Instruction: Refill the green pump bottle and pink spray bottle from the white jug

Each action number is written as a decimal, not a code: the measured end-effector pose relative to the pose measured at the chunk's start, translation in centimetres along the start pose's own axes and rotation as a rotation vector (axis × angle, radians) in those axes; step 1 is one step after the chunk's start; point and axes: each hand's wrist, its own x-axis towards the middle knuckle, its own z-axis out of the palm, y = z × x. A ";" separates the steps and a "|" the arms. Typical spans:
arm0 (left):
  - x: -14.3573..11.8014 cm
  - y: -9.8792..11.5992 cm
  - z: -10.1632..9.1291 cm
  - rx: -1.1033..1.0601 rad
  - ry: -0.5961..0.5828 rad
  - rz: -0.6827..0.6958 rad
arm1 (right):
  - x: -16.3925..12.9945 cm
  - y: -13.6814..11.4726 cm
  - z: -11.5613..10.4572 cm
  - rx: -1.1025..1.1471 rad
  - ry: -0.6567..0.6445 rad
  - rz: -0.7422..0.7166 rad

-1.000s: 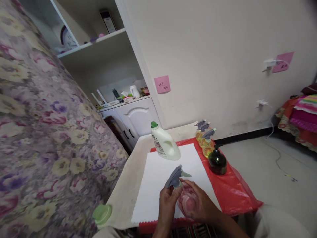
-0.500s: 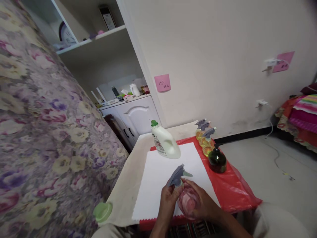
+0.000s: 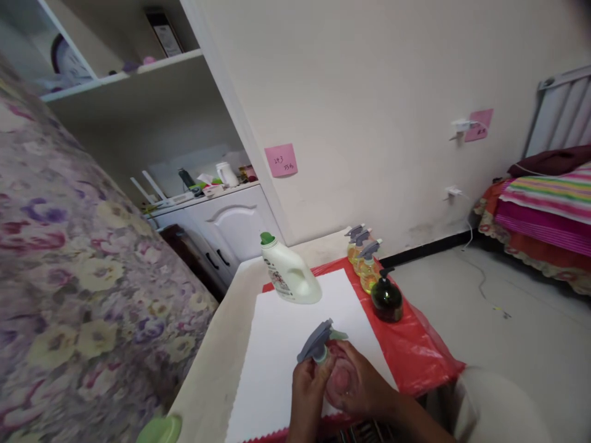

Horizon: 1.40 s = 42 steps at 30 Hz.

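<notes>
A pink see-through spray bottle (image 3: 340,376) with a grey trigger head (image 3: 316,342) is held between my two hands near the table's front edge, its head leaning to the left. The fingers of my left hand (image 3: 308,389) are closed about the neck, just under the trigger head. My right hand (image 3: 367,384) is wrapped round the right side of the bottle's body. Beneath them lies a white sheet (image 3: 272,344). Beyond it stands a large pale green detergent jug (image 3: 293,274) with a green spout and no lid.
Several yellow spray bottles (image 3: 368,274) and a dark green pump bottle (image 3: 386,298) line the right side on red plastic (image 3: 422,354). A light green cap (image 3: 161,429) sits at the lower left. A floral curtain (image 3: 92,295) hangs to the left.
My view has turned to the right, so the table and wall have slid left and more of the bed shows. Both hands keep their hold on the spray bottle.
</notes>
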 end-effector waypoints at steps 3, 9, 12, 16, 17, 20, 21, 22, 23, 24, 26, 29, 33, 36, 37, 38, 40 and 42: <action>0.1 0.2 0.3 -0.025 -0.023 0.030 | -0.1 -0.7 -0.2 0.023 0.008 -0.007; 0.1 0.9 1.3 -0.045 -0.033 0.023 | -0.8 -0.1 -1.0 0.030 0.044 -0.014; 0.2 1.1 1.9 -0.016 -0.057 0.010 | -1.4 0.6 -1.1 0.032 0.082 -0.010; -0.1 1.3 2.1 0.013 -0.154 0.045 | -2.0 0.8 -1.3 -0.039 0.161 0.046; -0.3 1.2 1.9 0.027 -0.174 0.063 | -2.2 0.7 -1.5 -0.056 0.178 0.057; -0.5 0.6 1.1 0.071 -0.185 0.120 | -2.6 0.2 -2.6 -0.097 0.227 0.076; -0.5 0.2 0.7 0.088 -0.175 0.130 | -2.8 -0.1 -3.2 -0.119 0.242 0.077; -0.4 -0.2 0.3 0.108 -0.160 0.133 | -3.0 -0.5 -3.8 -0.147 0.258 0.075; -0.3 -0.6 -0.1 0.132 -0.143 0.129 | -3.2 -0.8 -4.5 -0.181 0.275 0.075; -0.1 -1.0 -0.6 0.156 -0.123 0.124 | -3.4 -1.2 -5.2 -0.211 0.304 0.074; 0.3 -2.0 -1.3 0.191 -0.087 0.116 | -3.9 -1.8 -6.7 -0.253 0.351 0.085; 0.9 -3.8 -2.0 0.203 -0.061 0.081 | -4.8 -2.1 -9.1 -0.297 0.424 0.123; 1.1 -6.1 -2.3 0.223 -0.067 0.052 | -5.7 -0.8 -11.8 -0.364 0.511 0.150; 1.1 -6.9 -2.3 0.235 -0.084 0.063 | -6.0 0.5 -13.1 -0.376 0.546 0.122; 1.1 -7.0 -2.3 0.237 -0.083 0.061 | -6.0 0.8 -13.4 -0.368 0.550 0.107; 1.2 -7.0 -2.3 0.239 -0.083 0.058 | -6.0 1.1 -13.6 -0.357 0.550 0.092; 1.2 -6.9 -2.3 0.243 -0.082 0.056 | -5.8 1.4 -13.9 -0.338 0.540 0.074; 1.2 -6.8 -2.4 0.246 -0.085 0.060 | -5.6 1.5 -14.1 -0.338 0.537 0.072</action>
